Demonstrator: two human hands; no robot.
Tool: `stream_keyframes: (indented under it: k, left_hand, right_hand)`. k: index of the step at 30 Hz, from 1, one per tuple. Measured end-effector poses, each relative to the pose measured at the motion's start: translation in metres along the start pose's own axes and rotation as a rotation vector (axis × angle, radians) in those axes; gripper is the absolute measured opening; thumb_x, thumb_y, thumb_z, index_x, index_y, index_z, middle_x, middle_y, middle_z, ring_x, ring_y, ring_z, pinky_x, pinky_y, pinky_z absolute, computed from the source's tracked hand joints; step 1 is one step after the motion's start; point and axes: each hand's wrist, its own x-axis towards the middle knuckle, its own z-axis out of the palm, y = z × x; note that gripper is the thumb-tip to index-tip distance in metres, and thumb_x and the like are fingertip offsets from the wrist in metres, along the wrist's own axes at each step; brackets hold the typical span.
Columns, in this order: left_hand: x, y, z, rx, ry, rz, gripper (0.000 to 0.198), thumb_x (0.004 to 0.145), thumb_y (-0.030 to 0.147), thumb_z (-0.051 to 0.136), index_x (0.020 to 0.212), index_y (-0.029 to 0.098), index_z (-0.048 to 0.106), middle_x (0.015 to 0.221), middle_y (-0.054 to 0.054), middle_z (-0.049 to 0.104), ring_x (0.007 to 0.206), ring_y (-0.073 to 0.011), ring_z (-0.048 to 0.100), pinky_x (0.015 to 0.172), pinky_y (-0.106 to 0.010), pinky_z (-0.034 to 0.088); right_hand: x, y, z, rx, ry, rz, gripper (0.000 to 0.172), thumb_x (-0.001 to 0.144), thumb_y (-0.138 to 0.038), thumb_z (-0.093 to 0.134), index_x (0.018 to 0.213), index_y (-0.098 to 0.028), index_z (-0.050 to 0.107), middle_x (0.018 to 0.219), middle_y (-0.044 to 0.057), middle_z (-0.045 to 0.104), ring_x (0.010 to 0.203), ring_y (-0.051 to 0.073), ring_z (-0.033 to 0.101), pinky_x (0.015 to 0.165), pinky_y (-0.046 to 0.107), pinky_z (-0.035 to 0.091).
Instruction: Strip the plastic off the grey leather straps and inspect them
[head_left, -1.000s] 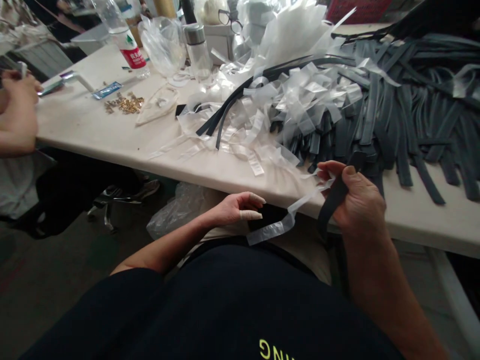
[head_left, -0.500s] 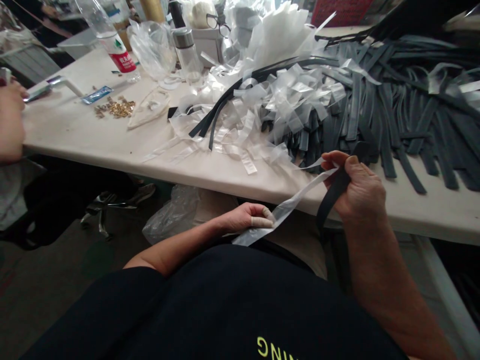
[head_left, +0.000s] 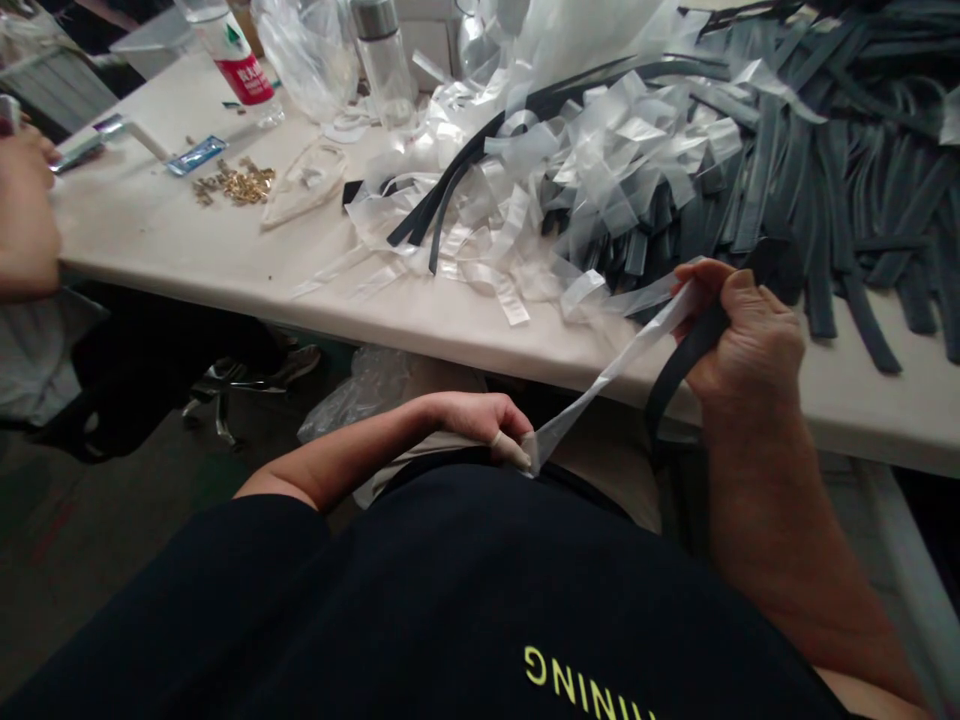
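My left hand (head_left: 495, 428), with pale finger covers on it, is closed in a pinch on the lower end of a translucent plastic strip (head_left: 600, 382), close to my waist. The strip runs up, stretched, to my right hand (head_left: 750, 325). That hand is closed around a dark grey strap (head_left: 679, 368), whose lower part hangs in front of the table edge; fingers of the same hand also touch the upper part of the plastic strip. Just beyond it lie a heap of loose translucent strips (head_left: 622, 150) and a large pile of dark straps (head_left: 847, 200).
At the left of the table (head_left: 180, 235) stand a red-labelled bottle (head_left: 244, 75) and a glass flask (head_left: 382, 65). Small brass-coloured pieces (head_left: 244, 183) lie beside a blue sachet (head_left: 196, 156). Another person's arm (head_left: 26, 215) rests at the far left.
My left hand has shifted slightly and now pinches the plastic strip nearer its end, the strip drawn narrower. The view has tilted down, and my right hand appears higher and further right.
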Motion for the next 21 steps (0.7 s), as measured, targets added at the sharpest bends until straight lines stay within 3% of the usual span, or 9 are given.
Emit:
stream_keyframes:
  k: [5, 7, 10, 11, 14, 16, 18, 19, 21]
  left_hand:
    - [-0.003, 0.003, -0.001, 0.073, -0.048, 0.062, 0.034, 0.064, 0.045, 0.086, 0.080, 0.016, 0.078, 0.078, -0.004, 0.075, 0.074, -0.0197, 0.068, 0.076, -0.030, 0.055]
    - [-0.013, 0.009, -0.006, 0.043, 0.039, 0.123, 0.035, 0.065, 0.047, 0.084, 0.076, 0.015, 0.078, 0.076, -0.007, 0.074, 0.073, -0.0229, 0.070, 0.074, -0.034, 0.056]
    - [-0.060, 0.022, -0.024, -0.077, 0.527, 0.429, 0.041, 0.088, 0.049, 0.062, 0.064, 0.016, 0.072, 0.064, -0.004, 0.069, 0.064, -0.0174, 0.068, 0.068, -0.032, 0.056]
    - [-0.086, 0.027, -0.031, -0.137, 0.784, 0.633, 0.048, 0.098, 0.043, 0.047, 0.063, 0.018, 0.068, 0.061, 0.000, 0.067, 0.063, -0.0122, 0.066, 0.069, -0.028, 0.055]
    - [-0.185, 0.032, -0.050, -0.294, 1.319, 1.266, 0.052, 0.106, 0.027, 0.019, 0.087, 0.032, 0.067, 0.086, 0.020, 0.071, 0.090, 0.0018, 0.065, 0.088, -0.014, 0.049]
    - [-0.247, 0.026, -0.054, -0.325, 1.645, 1.383, 0.055, 0.107, 0.027, 0.016, 0.083, 0.030, 0.065, 0.079, 0.022, 0.069, 0.102, 0.0070, 0.061, 0.093, -0.007, 0.044]
    - [-0.281, 0.014, -0.050, -0.368, 1.822, 1.389, 0.042, 0.105, 0.029, 0.034, 0.074, 0.031, 0.062, 0.072, 0.023, 0.070, 0.107, 0.0048, 0.060, 0.090, -0.006, 0.047]
    - [-0.283, 0.007, -0.046, -0.367, 1.850, 1.403, 0.039, 0.104, 0.032, 0.038, 0.073, 0.032, 0.062, 0.071, 0.023, 0.070, 0.101, 0.0029, 0.062, 0.086, -0.006, 0.049]
    - [-0.257, -0.006, -0.035, -0.436, 1.801, 1.319, 0.053, 0.106, 0.039, 0.026, 0.072, 0.031, 0.067, 0.066, 0.021, 0.069, 0.078, 0.0020, 0.064, 0.079, -0.006, 0.050]
  right_hand:
    - [0.005, 0.000, -0.002, -0.031, 0.056, 0.008, 0.031, 0.098, -0.014, 0.047, 0.079, -0.011, 0.072, 0.078, 0.005, 0.071, 0.068, 0.012, 0.063, 0.063, 0.026, 0.047]
    - [0.006, 0.001, -0.005, -0.033, 0.065, 0.039, 0.030, 0.099, -0.016, 0.046, 0.082, -0.011, 0.071, 0.082, 0.006, 0.072, 0.070, 0.013, 0.065, 0.062, 0.027, 0.048]
    - [0.002, 0.002, -0.012, -0.079, 0.039, 0.104, 0.029, 0.101, -0.024, 0.045, 0.089, -0.014, 0.069, 0.082, 0.007, 0.074, 0.066, 0.016, 0.067, 0.056, 0.029, 0.049]
    - [-0.001, 0.002, -0.016, -0.109, 0.012, 0.113, 0.027, 0.100, -0.027, 0.046, 0.092, -0.014, 0.068, 0.080, 0.007, 0.074, 0.062, 0.017, 0.067, 0.053, 0.029, 0.048]
    - [-0.017, 0.002, -0.026, -0.198, -0.084, 0.092, 0.029, 0.093, -0.043, 0.060, 0.096, -0.016, 0.069, 0.075, 0.008, 0.075, 0.052, 0.019, 0.065, 0.047, 0.030, 0.048]
    - [-0.030, 0.004, -0.034, -0.232, -0.132, 0.086, 0.041, 0.081, -0.055, 0.071, 0.092, -0.016, 0.071, 0.067, 0.007, 0.072, 0.045, 0.017, 0.060, 0.043, 0.028, 0.046]
    - [-0.043, 0.007, -0.039, -0.234, -0.188, 0.112, 0.049, 0.072, -0.063, 0.076, 0.082, -0.016, 0.071, 0.057, 0.005, 0.067, 0.039, 0.014, 0.054, 0.038, 0.026, 0.040]
    - [-0.049, 0.009, -0.040, -0.229, -0.230, 0.144, 0.049, 0.070, -0.065, 0.076, 0.078, -0.016, 0.071, 0.054, 0.004, 0.065, 0.037, 0.013, 0.051, 0.036, 0.026, 0.038]
    - [-0.062, 0.015, -0.039, -0.240, -0.346, 0.234, 0.048, 0.074, -0.065, 0.072, 0.075, -0.017, 0.071, 0.055, 0.005, 0.065, 0.037, 0.014, 0.052, 0.036, 0.026, 0.038]
